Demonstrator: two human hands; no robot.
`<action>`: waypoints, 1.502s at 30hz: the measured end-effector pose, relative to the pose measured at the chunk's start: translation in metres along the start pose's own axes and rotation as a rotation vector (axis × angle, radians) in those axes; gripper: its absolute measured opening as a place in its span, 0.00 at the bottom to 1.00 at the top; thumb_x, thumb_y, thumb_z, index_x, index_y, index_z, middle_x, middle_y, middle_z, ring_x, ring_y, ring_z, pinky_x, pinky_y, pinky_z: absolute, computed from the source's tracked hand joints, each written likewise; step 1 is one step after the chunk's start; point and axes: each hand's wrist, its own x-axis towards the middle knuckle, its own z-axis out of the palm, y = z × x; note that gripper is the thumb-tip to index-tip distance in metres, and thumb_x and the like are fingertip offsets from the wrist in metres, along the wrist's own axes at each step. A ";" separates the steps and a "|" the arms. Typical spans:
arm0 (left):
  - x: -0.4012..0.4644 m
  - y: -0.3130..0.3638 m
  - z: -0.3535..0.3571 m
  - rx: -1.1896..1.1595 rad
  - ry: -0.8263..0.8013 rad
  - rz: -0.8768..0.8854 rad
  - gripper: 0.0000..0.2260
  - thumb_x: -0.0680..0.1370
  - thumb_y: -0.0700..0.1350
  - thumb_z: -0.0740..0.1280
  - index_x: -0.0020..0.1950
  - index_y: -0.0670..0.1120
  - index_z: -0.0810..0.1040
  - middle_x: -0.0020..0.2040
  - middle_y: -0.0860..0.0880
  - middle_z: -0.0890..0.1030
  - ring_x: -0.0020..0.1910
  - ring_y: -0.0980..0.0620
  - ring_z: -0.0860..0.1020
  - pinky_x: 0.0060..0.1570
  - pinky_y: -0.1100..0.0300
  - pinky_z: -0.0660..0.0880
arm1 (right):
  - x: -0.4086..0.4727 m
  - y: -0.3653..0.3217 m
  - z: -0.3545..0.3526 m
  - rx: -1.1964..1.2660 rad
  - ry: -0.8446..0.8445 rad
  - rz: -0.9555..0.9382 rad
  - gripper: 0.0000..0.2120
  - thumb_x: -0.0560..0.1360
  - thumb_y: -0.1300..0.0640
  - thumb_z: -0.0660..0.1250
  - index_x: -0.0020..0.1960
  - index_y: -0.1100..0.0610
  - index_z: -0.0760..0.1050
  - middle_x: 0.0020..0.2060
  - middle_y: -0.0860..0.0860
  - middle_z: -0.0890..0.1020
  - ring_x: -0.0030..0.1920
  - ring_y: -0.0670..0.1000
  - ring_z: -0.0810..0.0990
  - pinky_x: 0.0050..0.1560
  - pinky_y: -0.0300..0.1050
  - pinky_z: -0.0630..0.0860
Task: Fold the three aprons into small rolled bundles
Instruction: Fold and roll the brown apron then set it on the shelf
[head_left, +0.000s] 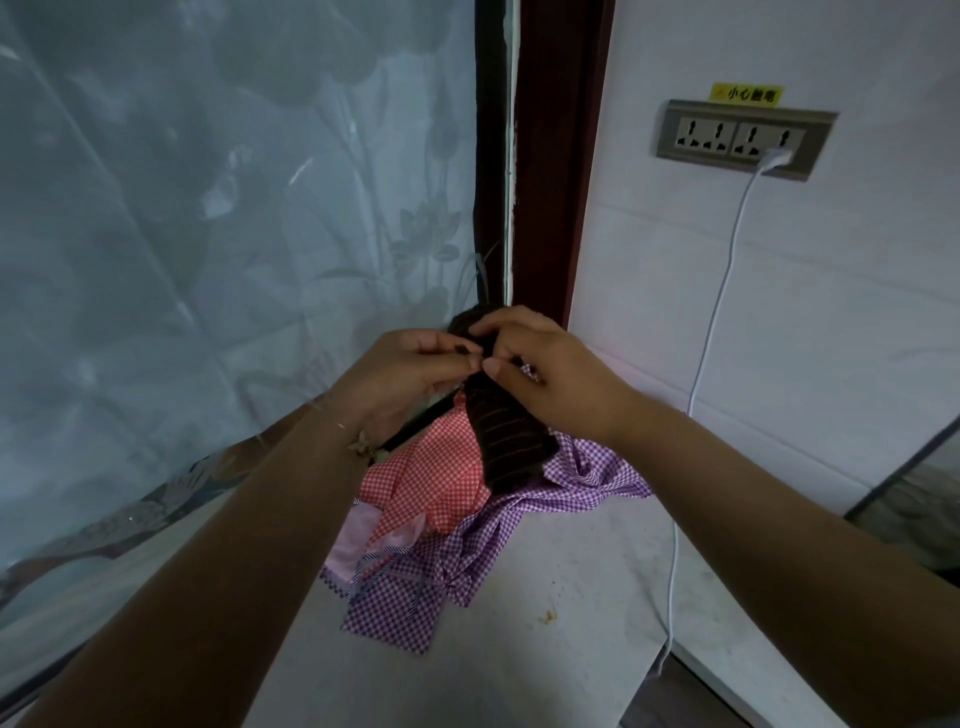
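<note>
Head view: dark striped apron (506, 436) held up above tabletop (571, 597), long axis hanging down toward camera, left hand (410, 376) and right hand (540, 371) both pinching its top end, red checked apron (431, 483) and purple checked apron (493, 561) heaped directly below.

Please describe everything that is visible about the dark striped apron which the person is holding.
The dark striped apron is dark brown cloth with thin lighter stripes running across it. It is gathered into a narrow, long bundle, held up above the table and hanging down. The left hand and the right hand both pinch its upper end with their fingers. Its lower end hangs over the red checked apron and the purple checked apron; whether it touches them cannot be told.
</note>
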 end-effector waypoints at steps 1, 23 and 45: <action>0.000 0.000 0.000 0.050 -0.009 0.033 0.04 0.72 0.33 0.69 0.44 0.41 0.81 0.36 0.50 0.83 0.38 0.58 0.81 0.39 0.68 0.75 | 0.000 0.000 -0.003 0.081 -0.026 0.077 0.10 0.78 0.58 0.63 0.42 0.63 0.75 0.54 0.53 0.78 0.54 0.46 0.76 0.57 0.37 0.72; 0.000 0.008 0.009 0.960 -0.050 0.371 0.04 0.73 0.40 0.72 0.44 0.48 0.84 0.36 0.52 0.82 0.36 0.57 0.79 0.39 0.68 0.72 | 0.000 -0.001 0.005 -0.542 -0.061 -0.033 0.01 0.66 0.65 0.64 0.36 0.62 0.73 0.30 0.58 0.77 0.29 0.56 0.75 0.34 0.39 0.62; -0.001 0.011 0.008 1.266 0.146 1.071 0.13 0.75 0.47 0.62 0.43 0.42 0.83 0.41 0.47 0.80 0.31 0.52 0.78 0.27 0.65 0.69 | 0.025 -0.005 -0.055 0.392 -0.280 0.475 0.09 0.74 0.63 0.69 0.50 0.52 0.82 0.37 0.43 0.84 0.37 0.39 0.78 0.38 0.31 0.73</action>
